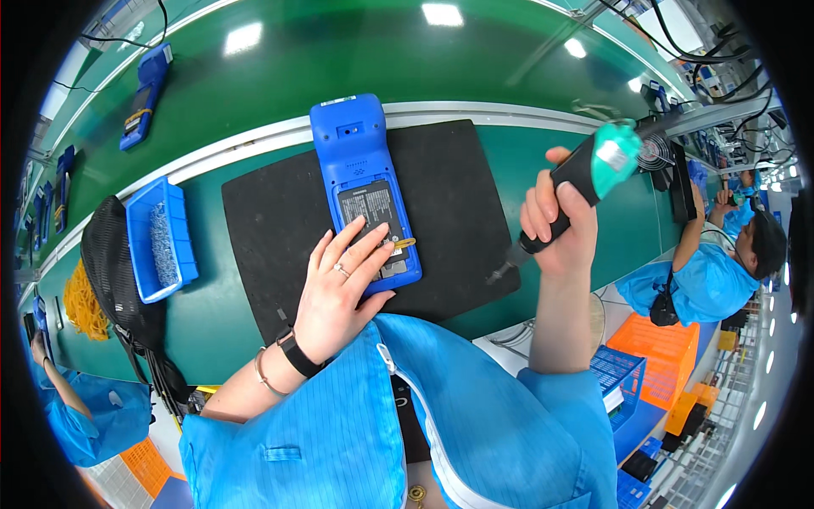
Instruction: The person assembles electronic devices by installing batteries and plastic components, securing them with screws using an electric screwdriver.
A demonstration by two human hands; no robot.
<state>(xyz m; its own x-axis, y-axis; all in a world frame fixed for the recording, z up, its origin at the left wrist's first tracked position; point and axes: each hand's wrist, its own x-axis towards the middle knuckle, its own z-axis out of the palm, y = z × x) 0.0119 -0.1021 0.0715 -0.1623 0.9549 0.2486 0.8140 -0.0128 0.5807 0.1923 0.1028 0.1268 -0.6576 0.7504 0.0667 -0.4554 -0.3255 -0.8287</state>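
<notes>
A blue handheld payment terminal [354, 144] lies back side up on a black mat [449, 195], its open bay showing a dark battery [370, 204]. My left hand [343, 280] rests on its lower part, fingers stretched flat over the battery. Beside those fingertips a yellow rubber band [404, 243] crosses the terminal. Off to the right, my right hand [560, 216] is wrapped round a black and teal electric screwdriver [585, 170], raised over the mat's right edge. Its bit points down and left, apart from the terminal.
A blue bin [182, 233] of small metal pieces stands left, beside a black mesh bag [114, 263] and yellow rubber bands [83, 301]. Another terminal [146, 97] lies on the green surface beyond the metal rail. Co-workers sit at both sides, with orange crates [649, 352] at right.
</notes>
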